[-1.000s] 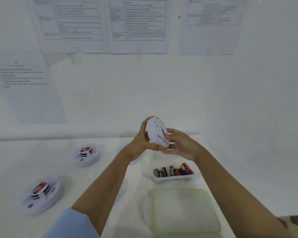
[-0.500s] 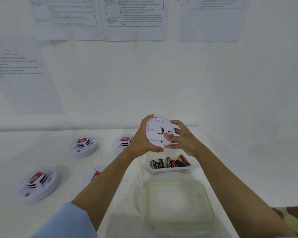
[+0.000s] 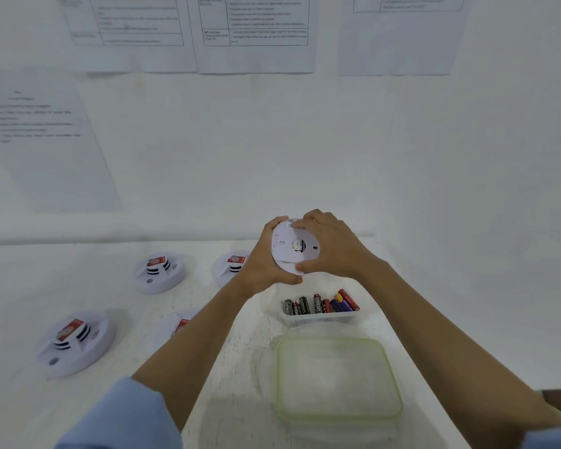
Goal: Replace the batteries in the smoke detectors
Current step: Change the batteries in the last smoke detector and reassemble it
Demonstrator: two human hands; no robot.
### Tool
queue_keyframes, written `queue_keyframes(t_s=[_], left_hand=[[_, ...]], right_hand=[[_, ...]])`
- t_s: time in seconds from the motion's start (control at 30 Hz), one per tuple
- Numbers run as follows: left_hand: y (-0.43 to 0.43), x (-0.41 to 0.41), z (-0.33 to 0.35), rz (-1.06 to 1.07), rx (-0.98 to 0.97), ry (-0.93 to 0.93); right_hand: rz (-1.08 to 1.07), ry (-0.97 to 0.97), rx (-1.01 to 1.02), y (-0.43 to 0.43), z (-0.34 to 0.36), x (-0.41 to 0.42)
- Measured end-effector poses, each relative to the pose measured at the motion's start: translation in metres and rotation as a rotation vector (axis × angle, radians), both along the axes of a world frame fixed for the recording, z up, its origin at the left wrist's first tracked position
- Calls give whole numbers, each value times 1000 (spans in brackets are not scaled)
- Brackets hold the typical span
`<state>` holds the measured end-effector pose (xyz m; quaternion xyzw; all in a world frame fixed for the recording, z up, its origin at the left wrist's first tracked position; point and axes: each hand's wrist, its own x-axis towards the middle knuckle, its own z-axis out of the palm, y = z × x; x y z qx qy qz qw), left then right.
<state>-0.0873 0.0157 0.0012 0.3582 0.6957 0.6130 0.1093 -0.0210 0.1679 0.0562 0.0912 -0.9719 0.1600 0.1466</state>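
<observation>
A round white smoke detector [image 3: 289,249] is held up above the table, its flat back turned toward me. My left hand [image 3: 266,264] grips it from the left and underneath. My right hand [image 3: 331,247] wraps over its right side, fingers curled across the top rim and thumb at the lower edge. Below the hands a clear tub [image 3: 321,317] holds several batteries [image 3: 319,304], black, red and purple. Several more white detectors with red labels lie on the table: one at the back left [image 3: 159,272], one at the front left [image 3: 75,341], two partly hidden by my left arm.
A clear lid with a green rim [image 3: 337,379] lies in front of the battery tub. The white table [image 3: 23,286] meets a white wall with printed sheets [image 3: 256,30] taped to it. The table's right edge runs close beside the tub and lid.
The detector has been turned from edge-on to back-facing. My right hand has shifted from its lower right up over its top and right side. The view has tilted downward.
</observation>
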Motion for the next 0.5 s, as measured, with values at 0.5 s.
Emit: queue_keyframes(t_s=[0.5], left_hand=[[-4, -1, 3, -15, -95, 0]], right_hand=[[173, -117, 237, 2, 12, -8]])
